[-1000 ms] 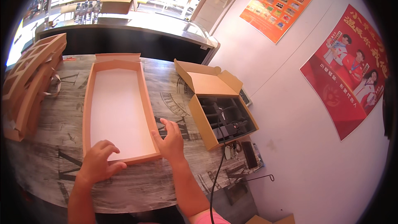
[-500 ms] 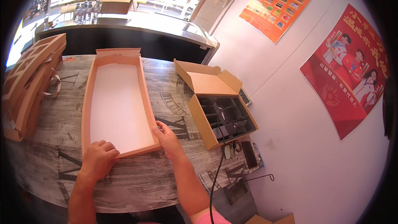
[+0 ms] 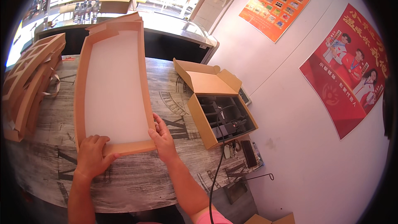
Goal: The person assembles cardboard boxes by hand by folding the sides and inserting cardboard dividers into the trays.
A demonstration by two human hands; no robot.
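While my left fingers [image 3: 98, 140] clamped the near wall of the shallow cardboard tray [image 3: 118, 87], my right fingers [image 3: 162, 126] gripped its near-right corner — probably to steady its raised far end — above the grey bench [image 3: 137, 182], the open box [image 3: 198, 121] standing to its right.

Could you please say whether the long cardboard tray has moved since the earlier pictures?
Yes: the tray has risen in view; its far end, first near the bottom of the counter's dark front, now reaches past that front's top edge.
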